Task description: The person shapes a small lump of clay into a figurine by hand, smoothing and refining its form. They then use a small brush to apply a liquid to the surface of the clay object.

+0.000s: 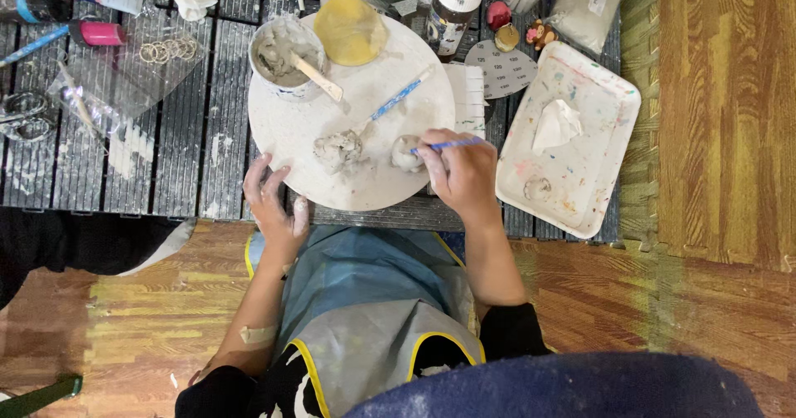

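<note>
On the dark slatted table (166, 136), a round white board (365, 111) takes up the middle, with a paint-flecked white tray (597, 128) at its three o'clock holding a crumpled tissue (555, 124). At the board's eleven o'clock stands a cup of grey slip (286, 57) with a wooden stick leaning in it, and a yellow sponge (350, 30) lies at twelve o'clock. A brown bottle with a white cap (453, 7) stands past the board's one o'clock edge.

Both forearms reach up from a blue-grey apron (373, 302). The right hand (464, 173) comes in from five o'clock, wrist bent, fingers pinched around a thin blue tool (448, 145) whose tip points toward nine o'clock and meets a small clay piece (406, 154) near the board's lower edge. The left hand (278, 206) rests at the board's seven o'clock rim, fingers spread and loose, holding nothing, smeared with pale clay. A larger grey clay lump (338, 150) sits just beside the small piece, at its nine o'clock, with a blue-handled brush (396, 100) lying slantwise from it toward one o'clock.
</note>
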